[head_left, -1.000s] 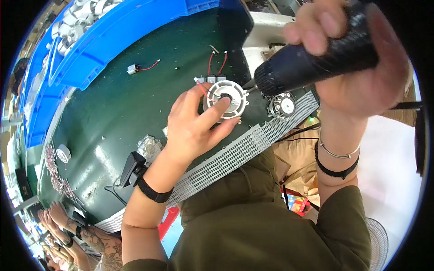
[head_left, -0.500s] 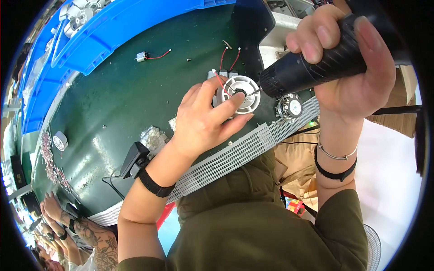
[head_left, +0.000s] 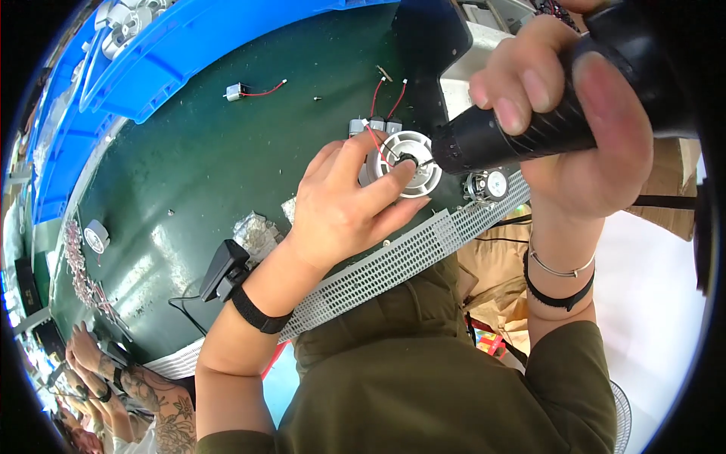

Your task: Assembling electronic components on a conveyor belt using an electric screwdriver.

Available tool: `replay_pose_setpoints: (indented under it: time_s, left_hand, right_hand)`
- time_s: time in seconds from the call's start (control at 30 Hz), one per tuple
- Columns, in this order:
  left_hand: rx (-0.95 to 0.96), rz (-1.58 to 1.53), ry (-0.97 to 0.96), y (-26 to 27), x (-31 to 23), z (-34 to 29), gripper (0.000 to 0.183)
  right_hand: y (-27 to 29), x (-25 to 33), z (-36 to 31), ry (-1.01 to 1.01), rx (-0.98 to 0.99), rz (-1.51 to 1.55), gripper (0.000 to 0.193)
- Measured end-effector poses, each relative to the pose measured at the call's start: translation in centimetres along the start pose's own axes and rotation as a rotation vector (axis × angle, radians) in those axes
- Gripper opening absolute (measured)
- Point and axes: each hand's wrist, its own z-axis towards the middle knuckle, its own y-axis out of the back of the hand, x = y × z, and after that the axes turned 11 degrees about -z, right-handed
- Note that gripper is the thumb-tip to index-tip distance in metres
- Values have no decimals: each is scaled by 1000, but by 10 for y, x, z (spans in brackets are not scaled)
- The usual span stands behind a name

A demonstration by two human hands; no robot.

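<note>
"What does the piece look like?"

"A white, round plastic housing (head_left: 425,180) with a spoked rim and a black centre (head_left: 407,157); thin red and black wires (head_left: 374,138) run out toward eleven o'clock. It is over the green table (head_left: 204,151), off mid-view toward one o'clock."

"And the hands?"

"The left hand (head_left: 340,204), half curled, grips the housing, a fingertip on its centre. The right hand (head_left: 597,163) wraps firmly round a black cylindrical power screwdriver (head_left: 491,147) at the housing's two o'clock."

I log left hand (head_left: 342,203) palm down, index finger (head_left: 392,182) and thumb (head_left: 407,212) outstretched, right hand (head_left: 586,183) raised, fingers (head_left: 535,89) curled in grip
</note>
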Motion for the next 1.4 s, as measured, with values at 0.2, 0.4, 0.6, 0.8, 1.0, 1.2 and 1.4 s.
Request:
replay_pose_setpoints:
  time_s: [0.2, 0.4, 0.6, 0.8, 1.0, 1.2, 1.4]
  left_hand:
    - [13, -2, -13, 2, -4, 4, 35]
    - [3, -56, -46, 4, 1, 4, 36]
    - [-190, 94, 265, 74, -3, 6, 50]
    - [-5, 554, 711, 216, 61, -48, 49]
    - [-136, 876, 392, 183, 50, 5, 44]
    - [368, 474, 299, 117, 114, 32, 28]
    - [-174, -743, 419, 96, 10, 48, 27]
  right_hand:
    - [1, 5, 3, 21, 44, -35, 37]
    - [-21, 7, 1, -71, -167, -195, 41]
    - [-5, 40, 17, 49, -327, 110, 37]
    - [-7, 23, 17, -50, -371, -150, 39]
    - [-9, 16, 26, -52, -427, -226, 38]
    - [-18, 11, 36, -120, -486, -170, 39]
    - [-44, 4, -13, 34, -313, -809, 46]
